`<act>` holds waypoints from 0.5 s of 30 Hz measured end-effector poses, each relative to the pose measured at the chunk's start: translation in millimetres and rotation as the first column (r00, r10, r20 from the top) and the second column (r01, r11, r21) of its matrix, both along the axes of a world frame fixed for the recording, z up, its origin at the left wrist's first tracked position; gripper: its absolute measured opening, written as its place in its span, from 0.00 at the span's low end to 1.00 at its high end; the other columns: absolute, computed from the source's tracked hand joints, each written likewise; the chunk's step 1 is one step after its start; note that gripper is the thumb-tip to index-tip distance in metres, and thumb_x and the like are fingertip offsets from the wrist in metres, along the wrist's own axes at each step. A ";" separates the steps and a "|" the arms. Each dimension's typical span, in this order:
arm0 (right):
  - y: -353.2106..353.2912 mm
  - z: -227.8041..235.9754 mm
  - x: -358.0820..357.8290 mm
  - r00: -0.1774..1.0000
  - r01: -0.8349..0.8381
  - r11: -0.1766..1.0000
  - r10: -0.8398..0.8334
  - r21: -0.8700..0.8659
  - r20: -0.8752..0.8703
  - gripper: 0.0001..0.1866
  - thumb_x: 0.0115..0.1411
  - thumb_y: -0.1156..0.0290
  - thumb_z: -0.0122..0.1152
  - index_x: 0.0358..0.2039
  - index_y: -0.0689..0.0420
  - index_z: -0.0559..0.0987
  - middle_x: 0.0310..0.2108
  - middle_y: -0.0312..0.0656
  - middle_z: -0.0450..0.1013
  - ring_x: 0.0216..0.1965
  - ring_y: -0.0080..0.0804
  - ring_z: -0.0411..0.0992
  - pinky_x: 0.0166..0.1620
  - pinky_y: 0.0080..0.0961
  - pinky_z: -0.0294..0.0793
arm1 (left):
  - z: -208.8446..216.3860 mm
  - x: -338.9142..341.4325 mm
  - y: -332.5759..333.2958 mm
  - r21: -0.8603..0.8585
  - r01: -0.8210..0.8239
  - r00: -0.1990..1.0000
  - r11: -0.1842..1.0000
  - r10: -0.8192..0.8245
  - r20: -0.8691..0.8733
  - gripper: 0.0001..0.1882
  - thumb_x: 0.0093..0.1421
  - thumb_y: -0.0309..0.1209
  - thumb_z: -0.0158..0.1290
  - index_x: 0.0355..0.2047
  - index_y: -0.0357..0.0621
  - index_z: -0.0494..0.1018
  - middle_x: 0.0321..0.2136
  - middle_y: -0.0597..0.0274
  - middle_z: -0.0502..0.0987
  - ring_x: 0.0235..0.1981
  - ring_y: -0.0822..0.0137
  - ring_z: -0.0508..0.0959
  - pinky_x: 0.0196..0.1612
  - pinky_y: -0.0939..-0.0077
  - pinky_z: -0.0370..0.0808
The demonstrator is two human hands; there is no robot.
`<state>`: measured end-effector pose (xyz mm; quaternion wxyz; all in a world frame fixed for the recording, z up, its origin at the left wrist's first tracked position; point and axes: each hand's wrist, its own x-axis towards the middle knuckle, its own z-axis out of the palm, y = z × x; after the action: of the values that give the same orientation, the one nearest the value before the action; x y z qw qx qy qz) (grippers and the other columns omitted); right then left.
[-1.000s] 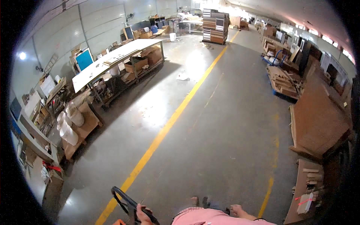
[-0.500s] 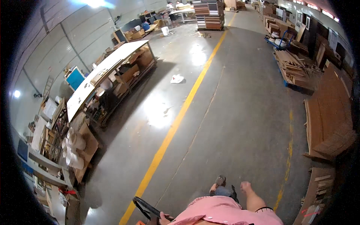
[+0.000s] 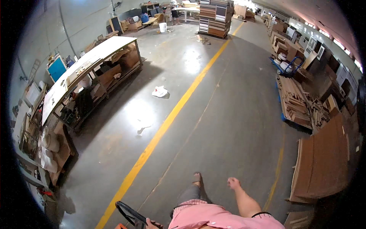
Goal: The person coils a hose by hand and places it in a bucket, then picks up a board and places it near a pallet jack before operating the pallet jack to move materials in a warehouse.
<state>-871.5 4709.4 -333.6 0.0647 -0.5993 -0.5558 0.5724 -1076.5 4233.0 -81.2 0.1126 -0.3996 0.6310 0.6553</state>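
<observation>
At the lower edge, my left hand (image 3: 153,224) is closed around a black loop handle (image 3: 131,213). A bit of orange (image 3: 121,226) shows beside the handle; whatever it belongs to lies out of view. My right hand (image 3: 233,183) hangs in front of me at the end of a bare forearm, over the grey floor. Its fingers are loosely curled and I see nothing in them. One foot (image 3: 196,177) is stepping forward beyond my pink shirt (image 3: 213,215).
A yellow line (image 3: 167,122) runs ahead along the floor. Left stand a long white-topped workbench (image 3: 95,57) and white buckets (image 3: 49,141). Right are brown board stacks (image 3: 320,164), a pallet of wood strips (image 3: 295,103) and a blue cart (image 3: 286,65). White crumpled litter (image 3: 159,91) lies left of the line.
I have moved forward, and the bench and board stacks have come nearer. My right arm has swung forward and left in the picture. The left hand keeps its hold on the handle.
</observation>
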 end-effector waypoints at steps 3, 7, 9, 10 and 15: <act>54.5 -41.6 46.2 0.976 -0.103 0.990 0.119 -0.093 0.183 0.12 0.61 0.61 0.57 0.41 0.53 0.77 0.29 0.37 0.75 0.25 0.28 0.73 0.22 0.28 0.69 | -19.6 -46.9 83.5 0.049 0.005 0.999 0.999 -0.007 0.037 0.22 0.61 0.50 0.55 0.23 0.48 0.65 0.15 0.65 0.66 0.13 0.68 0.66 0.16 0.67 0.67; 111.7 5.4 19.3 0.949 0.291 0.905 -0.232 -0.310 0.215 0.14 0.61 0.60 0.55 0.43 0.53 0.76 0.29 0.39 0.75 0.25 0.30 0.72 0.25 0.31 0.70 | 17.3 -103.1 221.3 -0.201 -0.018 0.987 0.980 0.049 0.151 0.24 0.60 0.55 0.53 0.23 0.48 0.65 0.14 0.64 0.65 0.14 0.65 0.67 0.17 0.65 0.66; 153.8 -11.7 17.7 0.930 0.345 0.890 -0.282 -0.298 0.235 0.15 0.60 0.59 0.55 0.45 0.53 0.76 0.29 0.40 0.75 0.27 0.31 0.72 0.28 0.33 0.71 | 37.7 -130.9 293.8 -0.243 -0.039 0.930 0.969 0.124 0.345 0.29 0.58 0.60 0.53 0.26 0.44 0.69 0.13 0.60 0.67 0.15 0.62 0.68 0.19 0.64 0.68; 177.9 -37.6 24.9 0.933 0.320 0.909 -0.253 -0.269 0.255 0.16 0.60 0.59 0.55 0.45 0.53 0.75 0.30 0.40 0.75 0.28 0.32 0.72 0.28 0.33 0.71 | 20.1 -140.2 313.4 -0.239 -0.040 0.929 0.970 0.124 0.349 0.29 0.58 0.60 0.53 0.26 0.44 0.69 0.13 0.60 0.67 0.15 0.62 0.68 0.19 0.64 0.68; 342.4 -11.3 -79.9 0.941 0.261 0.900 -0.156 -0.349 0.300 0.17 0.60 0.59 0.55 0.45 0.54 0.75 0.33 0.43 0.75 0.32 0.34 0.73 0.30 0.35 0.72 | -64.9 -183.2 404.9 -0.113 0.081 0.936 0.990 -0.037 0.349 0.28 0.60 0.59 0.50 0.26 0.44 0.72 0.16 0.61 0.70 0.18 0.64 0.69 0.23 0.66 0.68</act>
<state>-951.4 5051.9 -344.9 -0.0675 -0.7278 -0.3686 0.5744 -1259.7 4637.9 -146.2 0.2162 -0.4957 0.6530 0.5302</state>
